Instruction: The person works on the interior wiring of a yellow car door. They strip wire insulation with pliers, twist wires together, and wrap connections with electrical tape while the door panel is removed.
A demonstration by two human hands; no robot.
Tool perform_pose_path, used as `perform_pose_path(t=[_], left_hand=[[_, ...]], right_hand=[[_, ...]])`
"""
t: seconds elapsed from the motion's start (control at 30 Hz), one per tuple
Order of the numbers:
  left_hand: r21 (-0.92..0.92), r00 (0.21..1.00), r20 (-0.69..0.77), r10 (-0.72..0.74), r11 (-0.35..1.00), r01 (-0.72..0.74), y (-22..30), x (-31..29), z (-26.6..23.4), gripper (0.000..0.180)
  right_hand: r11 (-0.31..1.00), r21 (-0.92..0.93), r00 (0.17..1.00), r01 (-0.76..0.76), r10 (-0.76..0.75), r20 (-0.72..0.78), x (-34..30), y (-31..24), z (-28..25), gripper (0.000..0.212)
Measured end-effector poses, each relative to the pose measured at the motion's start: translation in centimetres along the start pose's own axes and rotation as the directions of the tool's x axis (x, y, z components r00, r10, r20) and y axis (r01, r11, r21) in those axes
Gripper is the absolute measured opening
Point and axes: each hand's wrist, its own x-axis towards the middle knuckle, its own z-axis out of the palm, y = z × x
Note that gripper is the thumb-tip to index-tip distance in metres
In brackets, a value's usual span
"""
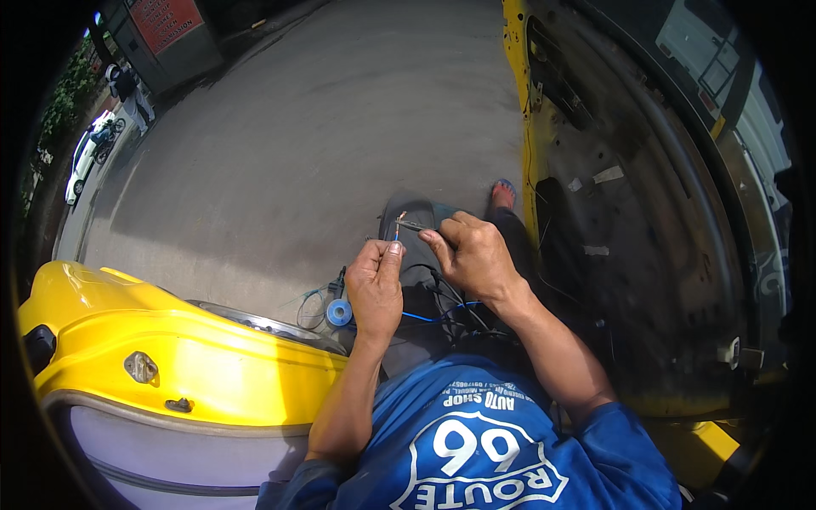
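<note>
Above my lap, my left hand (377,285) pinches a thin wire (397,235) upright between thumb and forefinger. The wire's bare, copper-coloured end sticks up past the fingertips. My right hand (476,255) is closed around a slim, dark metal tool (411,226), whose tip touches or nearly touches that bare end. Most of the tool is hidden in the palm, so its exact kind does not show. Below the hands, a blue wire (425,318) and several black cables (449,302) lie across my lap. A small blue spool (339,313) sits just left of my left wrist.
An open yellow vehicle door (195,357) stands at my left. To the right is a yellow-edged, dark body panel (629,212). Grey pavement (323,127) stretches ahead, with a person (129,95), a motorcycle (106,140) and a white car (81,161) far left.
</note>
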Motion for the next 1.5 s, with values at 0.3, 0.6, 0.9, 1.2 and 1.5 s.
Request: perform_pose_path(t=[0.3, 0.6, 0.9, 1.2, 1.5], left_hand=[[-0.234, 0.979, -0.027, -0.202, 0.953, 0.191, -2.7, 0.0, -3.3, 0.025], [-0.039, 0.965, 0.248, -0.08, 0.995, 0.093, -1.5, -0.2, -2.0, 0.025], [0.282, 0.965, 0.21, 0.159, 0.935, -0.215, 1.5, -0.4, 0.8, 0.017], [0.25, 0.955, 0.122, 0.27, 0.923, -0.293, 2.5, -0.4, 1.8, 0.012], [0.157, 0.978, 0.006, 0.21, 0.965, -0.208, 2.2, -1.6, 2.9, 0.011]], right_hand=[[0.999, 0.044, 0.999, 0.007, -0.009, 0.044, 0.8, -0.7, 5.3, 0.041], [0.639, 0.457, 0.763, -0.618, 0.349, 0.544, -1.8, 1.2, 0.8, 0.051], [0.991, 0.043, 0.992, -0.123, 0.122, 0.026, -3.9, 1.9, -1.0, 0.033], [0.961, 0.254, 0.993, -0.113, 0.103, 0.049, -4.7, 2.3, -2.6, 0.02], [0.955, 0.245, 0.985, -0.169, 0.158, 0.065, -5.4, 1.4, -2.9, 0.019]])
